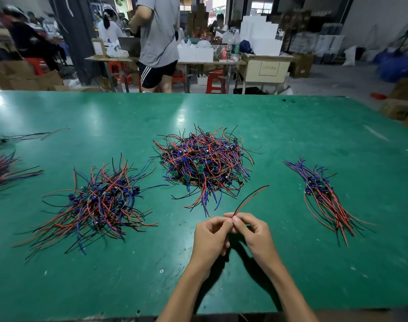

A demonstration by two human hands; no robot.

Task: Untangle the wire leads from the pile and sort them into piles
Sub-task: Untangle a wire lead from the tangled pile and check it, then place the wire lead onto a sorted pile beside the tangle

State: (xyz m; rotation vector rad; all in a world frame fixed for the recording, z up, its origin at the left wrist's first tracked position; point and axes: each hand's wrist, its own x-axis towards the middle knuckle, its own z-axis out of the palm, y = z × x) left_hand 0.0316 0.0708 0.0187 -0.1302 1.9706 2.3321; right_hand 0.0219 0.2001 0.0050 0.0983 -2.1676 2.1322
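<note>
Here, a wide green matte worktop [291, 140] fills the lower view, scuffed and flecked with pale marks, inside a cluttered workshop with white cartons, red plastic stools [215, 82] and a second table behind; a person in a grey T-shirt and black shorts [159, 43] stands just past the far edge. A tangled central pile of red, blue and black wire leads with small green boards [204, 165] sits mid-worktop. To its left lies a looser sorted pile of similar leads [98, 203], fanned toward the near left, and to the right a slimmer sorted bundle [323, 196] runs diagonally from far left to near right. More leads [3, 170] show blurred at the left edge. One red-and-black paired wire lead [251, 197] rises from the hands, its long axis slanting up and to the right, its free end pointing toward the far right, just beside the central pile's near edge. Both forearms reach in from the bottom edge and the hands meet above the worktop. The left hand [211, 238] and right hand [256, 233] each have fingers curled, fingertips together, the grip of each pinching the lead's lower end.
</note>
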